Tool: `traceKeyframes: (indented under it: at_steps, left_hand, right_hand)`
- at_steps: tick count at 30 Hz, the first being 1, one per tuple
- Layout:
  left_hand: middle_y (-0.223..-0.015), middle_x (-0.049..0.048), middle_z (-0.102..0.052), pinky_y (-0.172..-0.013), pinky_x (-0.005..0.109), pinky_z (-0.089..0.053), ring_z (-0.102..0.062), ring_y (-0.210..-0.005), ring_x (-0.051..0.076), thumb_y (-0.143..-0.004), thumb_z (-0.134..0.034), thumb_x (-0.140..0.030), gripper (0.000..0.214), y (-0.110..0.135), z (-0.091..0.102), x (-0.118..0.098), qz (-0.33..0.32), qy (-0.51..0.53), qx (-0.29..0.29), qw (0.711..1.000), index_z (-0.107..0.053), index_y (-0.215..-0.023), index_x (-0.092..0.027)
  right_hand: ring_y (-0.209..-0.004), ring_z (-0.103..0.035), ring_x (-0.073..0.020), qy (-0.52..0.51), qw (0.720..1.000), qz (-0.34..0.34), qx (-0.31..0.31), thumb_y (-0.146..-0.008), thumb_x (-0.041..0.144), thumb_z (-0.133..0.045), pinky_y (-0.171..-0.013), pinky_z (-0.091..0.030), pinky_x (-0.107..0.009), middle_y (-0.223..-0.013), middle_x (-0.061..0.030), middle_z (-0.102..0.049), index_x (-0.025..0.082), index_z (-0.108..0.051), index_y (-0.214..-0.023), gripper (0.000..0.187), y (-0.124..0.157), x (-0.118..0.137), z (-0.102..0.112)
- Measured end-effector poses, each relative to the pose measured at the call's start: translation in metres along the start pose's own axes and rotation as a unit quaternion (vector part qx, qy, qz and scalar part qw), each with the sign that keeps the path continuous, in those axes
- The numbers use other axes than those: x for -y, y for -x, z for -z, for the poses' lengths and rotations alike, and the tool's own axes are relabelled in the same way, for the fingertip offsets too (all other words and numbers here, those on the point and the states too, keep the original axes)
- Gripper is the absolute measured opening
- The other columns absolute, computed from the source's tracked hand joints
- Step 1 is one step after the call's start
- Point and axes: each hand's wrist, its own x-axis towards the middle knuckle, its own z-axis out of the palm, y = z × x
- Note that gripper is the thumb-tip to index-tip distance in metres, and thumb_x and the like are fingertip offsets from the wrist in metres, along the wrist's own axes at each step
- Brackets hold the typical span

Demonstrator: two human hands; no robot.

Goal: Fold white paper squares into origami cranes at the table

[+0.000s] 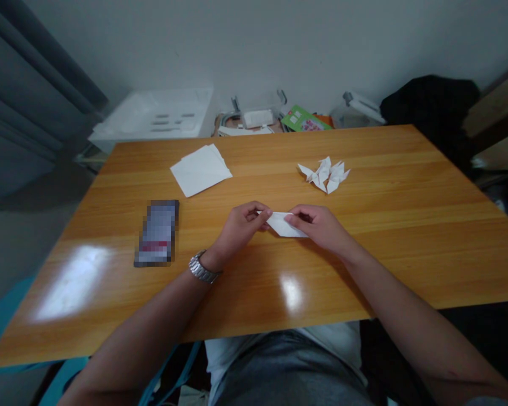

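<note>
- A glossy, wood-grained brown table [406,225] stretches across the view, its near edge by the person's lap.
- Around the middle of the table, between the near and far edges, is a small, flat piece of folded white paper [281,226], narrow with slanted ends.
- The left hand [246,223], with a silver metal-link watch [203,268] on its wrist, pinches the paper's left end between thumb and fingers.
- The right hand [315,223] is closed on the paper's right end, thumb on top (its fingertips underneath are hidden).
- Towards the far edge, right of centre, sits a cluster of pointed, folded white paper figures [327,176].
- Near the far left corner lies a loose stack of flat white paper sheets [201,171].
- Towards the left edge rests a dark rectangular phone [157,232], its screen blurred.
- Possible trouble: uneven pressure from the thumbs could set a crease askew; pulling the ends apart could tear the paper; a careless reach by the right hand could crush the nearby figures.
</note>
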Motion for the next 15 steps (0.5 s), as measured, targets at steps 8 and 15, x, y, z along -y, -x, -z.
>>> traceKeyframes:
  at_steps: [8, 15]
  left_hand:
    - [-0.077, 0.0034, -0.072, -0.064, 0.023, -0.051, -0.066, -0.069, 0.014, -0.093, -0.064, -0.039, 0.025, 0.0013, 0.0034, -0.0046, -0.046, -0.144, 0.008, 0.988, -0.068, -0.089, -0.015]
    - [-0.092, 0.0028, -0.075, -0.076, 0.024, -0.051, -0.069, -0.084, 0.015, -0.097, -0.061, -0.033, 0.018, 0.0052, 0.0018, -0.0033, -0.106, -0.236, 0.077, 0.963, -0.071, -0.096, -0.018]
  right_hand:
    - [-0.071, -0.056, -0.0167, 0.03, 0.999, 0.021, 0.029, -0.096, 0.051, -0.058, -0.066, -0.041, -0.028, -0.078, -0.0021, -0.067, 0.018, -0.071, -0.086, 0.037, -0.0017, -0.001, 0.0024]
    - [-0.075, -0.061, -0.0173, 0.067, 0.994, 0.031, 0.076, -0.098, 0.048, -0.057, -0.068, -0.042, -0.028, -0.083, -0.003, -0.072, 0.018, -0.075, -0.091, 0.036, -0.0011, -0.0044, -0.0018]
